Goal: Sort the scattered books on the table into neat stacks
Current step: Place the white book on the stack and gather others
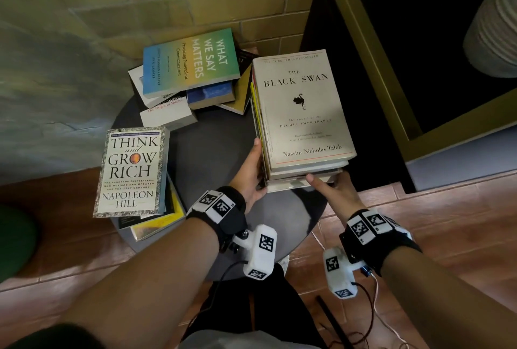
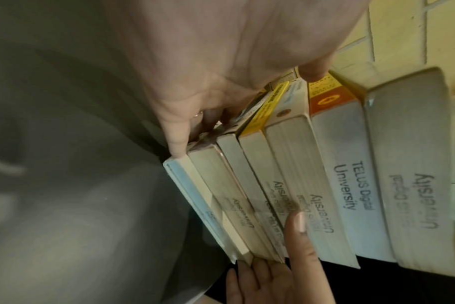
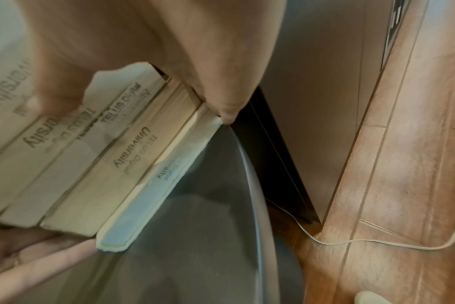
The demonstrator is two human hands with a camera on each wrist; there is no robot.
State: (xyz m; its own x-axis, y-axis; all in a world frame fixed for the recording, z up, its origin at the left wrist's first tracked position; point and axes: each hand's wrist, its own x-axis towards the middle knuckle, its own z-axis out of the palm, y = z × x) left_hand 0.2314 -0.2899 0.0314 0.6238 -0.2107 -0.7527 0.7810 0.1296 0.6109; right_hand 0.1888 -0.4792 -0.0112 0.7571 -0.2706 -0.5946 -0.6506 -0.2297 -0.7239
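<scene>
While hands — left (image 1: 249,173), right (image 1: 337,192) — clasp stack (image 1: 305,169), table (image 1: 212,150) bears others.

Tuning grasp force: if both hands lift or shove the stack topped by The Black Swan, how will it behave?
Likely heavy: the stack holds several thick paperbacks. Layers may shear when pushed; page edges are already stepped in the left wrist view. It sits near the round table's rim, so a shove rightward could tip it off. The left hand and right hand brace its near corners.

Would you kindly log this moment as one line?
both hands grip Black Swan stack | left hand spine side | right hand near edge | squaring
</scene>
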